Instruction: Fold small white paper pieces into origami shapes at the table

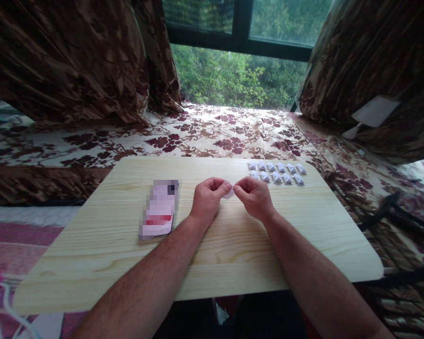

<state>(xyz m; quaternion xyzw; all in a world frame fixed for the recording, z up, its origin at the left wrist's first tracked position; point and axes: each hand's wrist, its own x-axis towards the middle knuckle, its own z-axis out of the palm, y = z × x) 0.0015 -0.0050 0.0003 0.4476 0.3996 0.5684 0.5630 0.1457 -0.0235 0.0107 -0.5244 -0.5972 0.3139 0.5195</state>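
Note:
My left hand (209, 194) and my right hand (254, 194) meet near the middle of a light wooden tabletop (198, 263). Both are closed in a pinch on one small folded white paper piece (229, 193) held between them, just above the wood. Most of the paper is hidden by my fingers. Several similar folded white paper pieces (276, 173) lie in two neat rows at the table's far right, a short way beyond my right hand.
A phone (159, 209) lies flat to the left of my left hand. Beyond the table is a floral-patterned cloth surface (205, 134), brown curtains (67, 61) on both sides and a window. A white cable (7, 301) trails at the lower left.

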